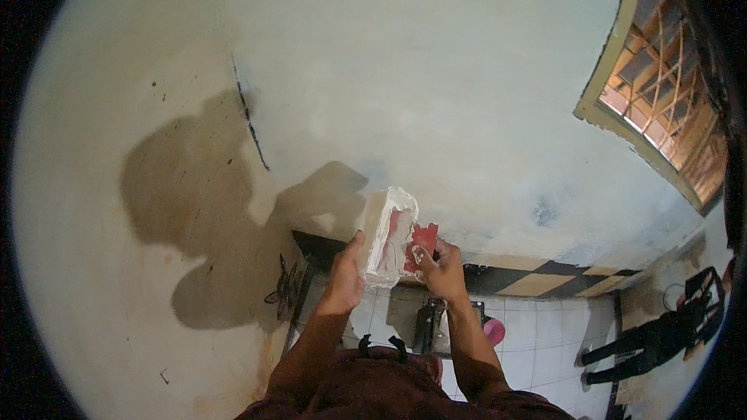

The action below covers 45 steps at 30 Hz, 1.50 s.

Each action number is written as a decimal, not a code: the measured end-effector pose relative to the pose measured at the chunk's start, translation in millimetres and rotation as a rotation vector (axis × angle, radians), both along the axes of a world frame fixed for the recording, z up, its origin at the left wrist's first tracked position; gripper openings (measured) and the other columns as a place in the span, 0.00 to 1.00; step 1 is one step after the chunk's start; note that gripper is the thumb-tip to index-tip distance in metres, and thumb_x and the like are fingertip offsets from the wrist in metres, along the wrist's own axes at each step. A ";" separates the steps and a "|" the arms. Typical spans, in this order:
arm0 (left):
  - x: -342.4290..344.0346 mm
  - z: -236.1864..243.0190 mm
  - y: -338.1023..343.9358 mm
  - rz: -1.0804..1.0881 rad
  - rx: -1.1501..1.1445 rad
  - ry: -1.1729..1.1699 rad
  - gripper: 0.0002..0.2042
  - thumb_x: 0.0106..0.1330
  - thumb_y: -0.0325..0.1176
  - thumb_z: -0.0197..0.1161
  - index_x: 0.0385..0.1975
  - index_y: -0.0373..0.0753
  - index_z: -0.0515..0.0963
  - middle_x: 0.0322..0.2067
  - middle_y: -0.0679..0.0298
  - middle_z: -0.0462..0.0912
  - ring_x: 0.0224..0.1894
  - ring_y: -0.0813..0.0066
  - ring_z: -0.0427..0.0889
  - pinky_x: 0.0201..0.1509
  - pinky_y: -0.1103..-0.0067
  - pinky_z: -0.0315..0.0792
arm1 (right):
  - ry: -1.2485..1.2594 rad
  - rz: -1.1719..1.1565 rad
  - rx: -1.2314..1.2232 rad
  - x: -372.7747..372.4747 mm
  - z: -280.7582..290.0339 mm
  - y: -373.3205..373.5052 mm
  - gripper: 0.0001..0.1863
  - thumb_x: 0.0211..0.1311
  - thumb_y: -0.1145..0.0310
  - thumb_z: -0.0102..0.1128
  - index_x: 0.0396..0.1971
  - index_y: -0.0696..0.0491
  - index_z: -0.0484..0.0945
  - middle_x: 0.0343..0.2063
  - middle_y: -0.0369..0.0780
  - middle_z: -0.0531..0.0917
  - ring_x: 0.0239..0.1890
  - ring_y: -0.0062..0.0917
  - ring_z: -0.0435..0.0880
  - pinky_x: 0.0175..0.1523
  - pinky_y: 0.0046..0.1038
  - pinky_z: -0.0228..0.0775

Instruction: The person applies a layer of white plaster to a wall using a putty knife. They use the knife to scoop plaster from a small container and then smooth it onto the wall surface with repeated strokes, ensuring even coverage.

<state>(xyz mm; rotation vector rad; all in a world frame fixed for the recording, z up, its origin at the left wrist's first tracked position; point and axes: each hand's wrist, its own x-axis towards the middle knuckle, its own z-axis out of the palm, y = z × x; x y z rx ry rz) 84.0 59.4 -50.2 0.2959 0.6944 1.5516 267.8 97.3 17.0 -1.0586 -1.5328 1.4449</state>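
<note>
White paste [380, 245] coats the rim of a shallow, reddish tray [394, 225] held up before the wall [436, 109]. Left hand [347, 274] half curled, gripping the tray's left side. Right hand [445, 271] pinches a red scraper [425, 238], thumb on its face, at the tray's right edge; blade contact hard to tell. Judgement: brace the tray firmly, draw the scraper along the rim with light, even pressure, and gather paste inward so none drops.
</note>
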 end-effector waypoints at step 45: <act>-213.7 20.5 -100.4 0.026 0.135 -0.283 0.35 0.62 0.64 0.44 0.63 0.46 0.62 0.57 0.56 0.71 0.57 0.49 0.72 0.54 0.46 0.69 | -0.686 -0.225 2.147 -282.2 257.9 135.6 0.21 0.44 0.68 0.66 0.42 0.50 0.72 0.38 0.39 0.77 0.43 0.32 0.76 0.46 0.40 0.70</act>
